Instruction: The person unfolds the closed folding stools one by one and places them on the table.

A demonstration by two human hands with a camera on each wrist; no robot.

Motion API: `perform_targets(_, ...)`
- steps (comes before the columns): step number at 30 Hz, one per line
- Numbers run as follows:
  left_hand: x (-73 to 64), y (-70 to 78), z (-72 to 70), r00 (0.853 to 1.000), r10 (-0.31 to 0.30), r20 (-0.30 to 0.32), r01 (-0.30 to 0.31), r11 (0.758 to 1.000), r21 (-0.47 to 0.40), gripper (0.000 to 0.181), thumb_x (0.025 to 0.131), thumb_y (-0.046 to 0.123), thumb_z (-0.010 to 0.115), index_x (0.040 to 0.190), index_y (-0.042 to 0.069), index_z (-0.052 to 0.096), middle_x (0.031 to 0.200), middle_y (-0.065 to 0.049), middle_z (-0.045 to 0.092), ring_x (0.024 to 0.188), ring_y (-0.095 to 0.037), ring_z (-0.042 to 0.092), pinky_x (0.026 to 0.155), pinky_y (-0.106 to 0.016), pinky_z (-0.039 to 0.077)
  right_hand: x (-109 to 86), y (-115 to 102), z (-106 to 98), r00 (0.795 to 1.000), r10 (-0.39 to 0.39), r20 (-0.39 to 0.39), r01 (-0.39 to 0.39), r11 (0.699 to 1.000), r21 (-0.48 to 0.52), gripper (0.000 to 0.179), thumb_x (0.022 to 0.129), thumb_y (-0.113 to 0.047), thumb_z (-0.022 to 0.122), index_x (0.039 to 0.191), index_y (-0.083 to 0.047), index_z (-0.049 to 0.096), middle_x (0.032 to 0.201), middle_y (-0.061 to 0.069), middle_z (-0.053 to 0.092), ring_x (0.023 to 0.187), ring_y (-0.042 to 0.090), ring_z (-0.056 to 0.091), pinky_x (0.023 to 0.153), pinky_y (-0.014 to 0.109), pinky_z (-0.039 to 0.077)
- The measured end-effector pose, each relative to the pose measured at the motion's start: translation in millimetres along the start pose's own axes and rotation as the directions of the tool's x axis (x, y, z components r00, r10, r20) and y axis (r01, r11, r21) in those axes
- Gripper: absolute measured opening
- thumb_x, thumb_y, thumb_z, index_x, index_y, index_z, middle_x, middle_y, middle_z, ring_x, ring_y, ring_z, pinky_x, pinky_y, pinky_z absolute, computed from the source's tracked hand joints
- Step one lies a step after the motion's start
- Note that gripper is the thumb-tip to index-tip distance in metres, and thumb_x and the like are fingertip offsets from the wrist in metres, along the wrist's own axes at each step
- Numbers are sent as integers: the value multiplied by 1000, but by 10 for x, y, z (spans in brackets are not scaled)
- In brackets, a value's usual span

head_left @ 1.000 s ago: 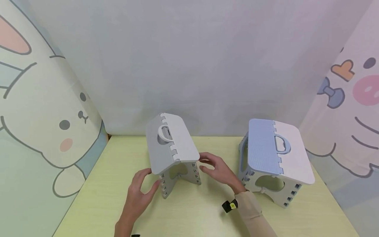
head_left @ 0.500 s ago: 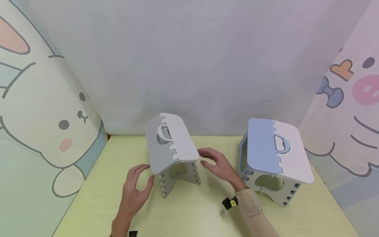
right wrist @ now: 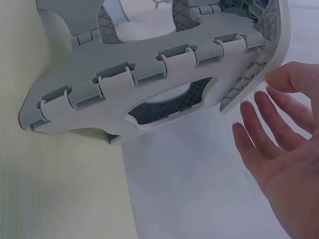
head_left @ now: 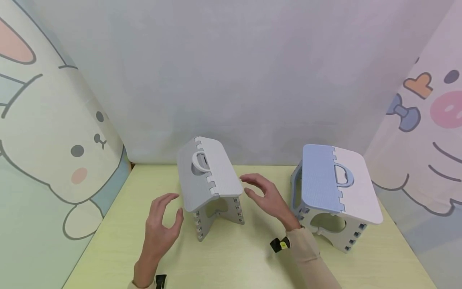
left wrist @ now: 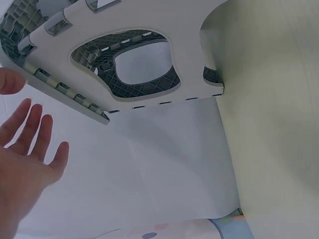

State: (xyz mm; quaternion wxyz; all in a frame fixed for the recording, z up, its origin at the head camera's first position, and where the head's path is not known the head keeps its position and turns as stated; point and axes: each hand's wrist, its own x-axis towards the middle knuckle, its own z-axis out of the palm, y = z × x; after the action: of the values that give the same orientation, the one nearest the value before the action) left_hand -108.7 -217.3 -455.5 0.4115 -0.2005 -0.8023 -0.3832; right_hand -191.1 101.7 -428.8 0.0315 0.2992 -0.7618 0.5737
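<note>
A folding step stool [head_left: 225, 170], grey on one half and white on the other, stands on the table with its top peaked along the hinge and a loop handle raised there. My left hand [head_left: 159, 230] is beside its left edge, fingers bent loosely and thumb spread, apart from the stool. On the other side my right hand [head_left: 268, 197] hovers by the right edge of the top, fingers loosely bent and nothing held. The left wrist view shows the stool's side panel [left wrist: 187, 64] with its oval opening. Hinged leg panels [right wrist: 144, 74] fill much of the right wrist view.
A second folding stool [head_left: 321, 176], blue and white with a flatter top, stands to the right near my right forearm. The pale yellow-green table [head_left: 231, 261] meets a light curtain [head_left: 245, 80] behind. Cartoon-printed panels [head_left: 54, 140] flank both sides.
My left hand has drawn away from the stool, leftward and slightly up. The right hand has shifted slightly up along the edge, its fingers spreading a little. The stools have stayed in place.
</note>
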Motion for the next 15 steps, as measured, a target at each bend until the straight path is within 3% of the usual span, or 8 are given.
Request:
perform_targets(6, 81, 27, -1, 999, 27, -20, -27, 1000, -8, 37, 89, 9, 65, 123, -6, 67, 120, -20, 65, 116, -33, 54, 109, -20, 38, 38, 173, 14, 999, -25, -31, 25, 1000, -4, 38, 100, 3, 63, 138, -1, 59, 137, 15, 61, 132, 31, 55, 114, 47, 40)
perform_targets(15, 163, 85, 47, 999, 47, -15, -48, 997, -53, 36, 97, 19, 67, 122, -7, 67, 122, -24, 63, 118, -36, 53, 111, -22, 38, 66, 78, 1, 995, -85, -42, 87, 996, 32, 37, 101, -7, 66, 137, -13, 62, 139, 3, 60, 134, 22, 53, 115, 45, 39)
